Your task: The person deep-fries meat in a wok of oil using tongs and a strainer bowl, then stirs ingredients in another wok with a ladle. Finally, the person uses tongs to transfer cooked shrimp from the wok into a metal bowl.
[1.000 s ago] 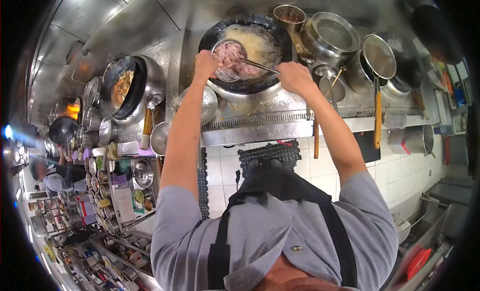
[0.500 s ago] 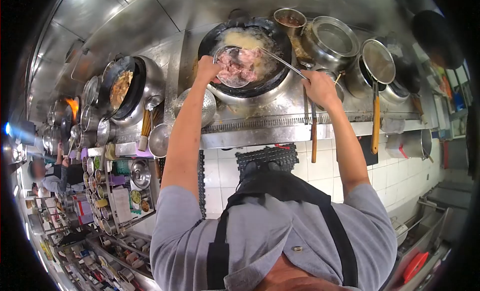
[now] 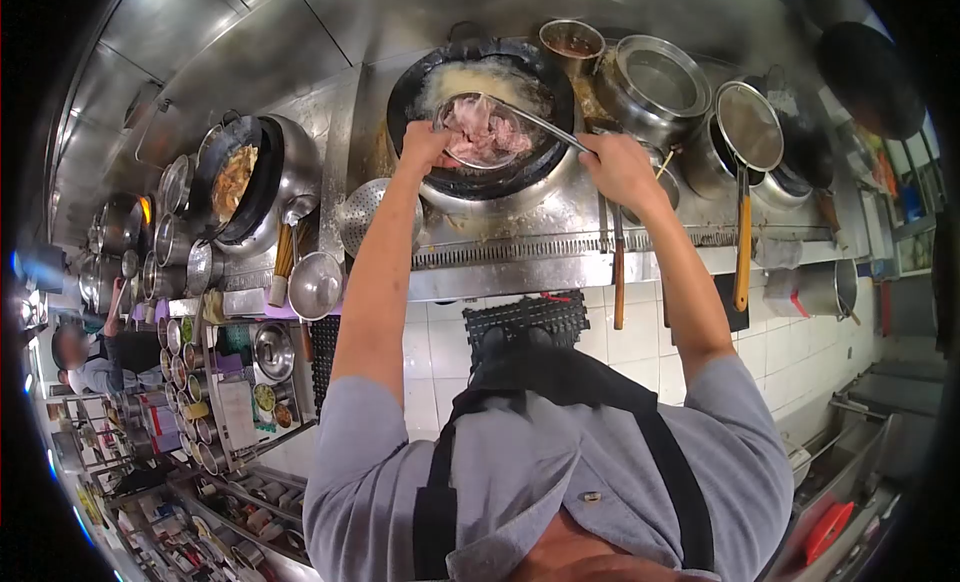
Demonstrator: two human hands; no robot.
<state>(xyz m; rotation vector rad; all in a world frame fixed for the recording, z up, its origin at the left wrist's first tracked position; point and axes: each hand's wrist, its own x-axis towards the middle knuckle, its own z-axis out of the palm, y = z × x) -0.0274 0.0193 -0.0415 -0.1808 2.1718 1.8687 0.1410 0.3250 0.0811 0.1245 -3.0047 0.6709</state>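
A large black wok (image 3: 405,107) with bubbling, pale yellowish liquid sits on the burner in front of me. Over it, my left hand (image 3: 425,147) is closed on the left rim of a metal bowl (image 3: 487,166). Pink raw meat pieces (image 3: 485,130) lie in the bowl, which is tilted toward the wok. My right hand (image 3: 622,170) grips a long-handled metal utensil (image 3: 540,124) from the right. Its shaft reaches down to the meat, and its head cannot be made out there.
A perforated skimmer (image 3: 362,217) and a ladle (image 3: 315,285) lie left. Right are a lidded pot (image 3: 660,77), a small pot (image 3: 572,42) and a wooden-handled strainer (image 3: 748,132). Another wok (image 3: 235,177) holds food further left. A person (image 3: 95,357) stands at the far left.
The bowl has shifted slightly right and the meat in it sits a little differently. The utensil's shaft has moved left, its tip now at the meat. Less bubbling liquid shows around the bowl.
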